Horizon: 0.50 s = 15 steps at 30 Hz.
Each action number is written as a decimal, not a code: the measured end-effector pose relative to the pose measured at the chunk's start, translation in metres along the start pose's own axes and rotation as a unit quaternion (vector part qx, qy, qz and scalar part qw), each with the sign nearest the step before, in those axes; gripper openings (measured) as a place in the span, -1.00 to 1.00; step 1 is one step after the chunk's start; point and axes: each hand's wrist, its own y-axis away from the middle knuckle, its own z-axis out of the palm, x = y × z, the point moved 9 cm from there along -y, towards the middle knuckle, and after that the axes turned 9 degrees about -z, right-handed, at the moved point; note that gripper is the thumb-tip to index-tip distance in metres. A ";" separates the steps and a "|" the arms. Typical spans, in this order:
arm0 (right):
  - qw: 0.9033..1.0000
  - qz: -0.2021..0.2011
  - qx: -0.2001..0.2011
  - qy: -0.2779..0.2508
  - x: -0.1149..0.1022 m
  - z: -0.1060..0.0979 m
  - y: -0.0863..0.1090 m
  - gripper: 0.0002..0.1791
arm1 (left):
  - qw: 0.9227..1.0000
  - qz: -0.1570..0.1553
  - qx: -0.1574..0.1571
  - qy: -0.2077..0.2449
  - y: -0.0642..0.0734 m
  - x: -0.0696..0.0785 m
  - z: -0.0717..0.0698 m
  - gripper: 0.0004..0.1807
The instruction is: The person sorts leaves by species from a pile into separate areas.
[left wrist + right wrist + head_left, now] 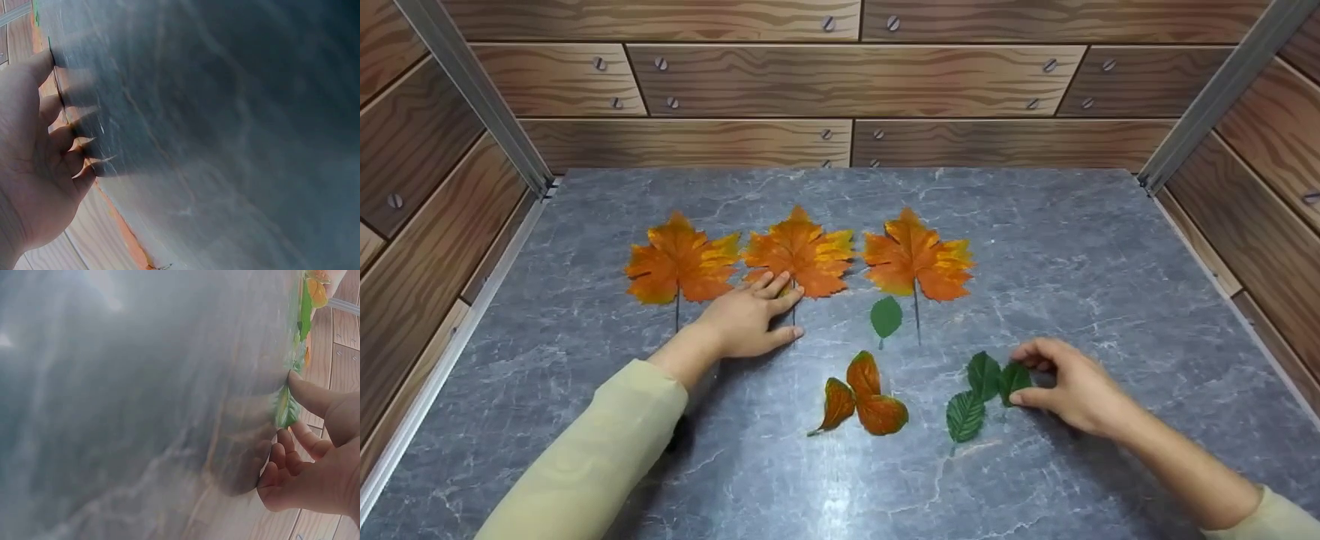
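Observation:
Three orange artificial maple leaves lie in a row: a left one (679, 259), a middle one (802, 247) and a right one (911, 251). My left hand (746, 319) rests with spread fingers on the lower left part of the middle leaf, its thumb by the stem. In the left wrist view, the fingertips of the left hand (39, 152) are down at the table surface. My right hand (1069, 390) holds the right leaflet of a three-leaf green sprig (966, 416) between thumb and fingers. The right wrist view shows that green leaflet (287, 410) between them.
A single green leaf (886, 317) lies beside the right maple leaf's stem. Nearer the front is an orange-brown three-leaf sprig (881, 415). Everything lies on a grey marbled table (1072, 247), with wood-patterned walls (855, 79) at the back and sides.

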 end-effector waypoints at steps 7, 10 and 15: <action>1.000 -0.001 0.006 -0.015 -0.001 0.003 0.000 -0.46 | 1.000 0.001 0.000 -0.002 0.000 0.000 0.001 -0.17; 1.000 -0.007 0.016 -0.014 -0.004 0.003 -0.001 -0.46 | 1.000 0.000 -0.001 0.000 0.000 0.000 0.001 -0.17; 0.999 -0.017 0.029 -0.017 -0.009 0.004 -0.001 -0.45 | 1.000 -0.002 -0.003 -0.003 -0.001 0.000 0.002 -0.17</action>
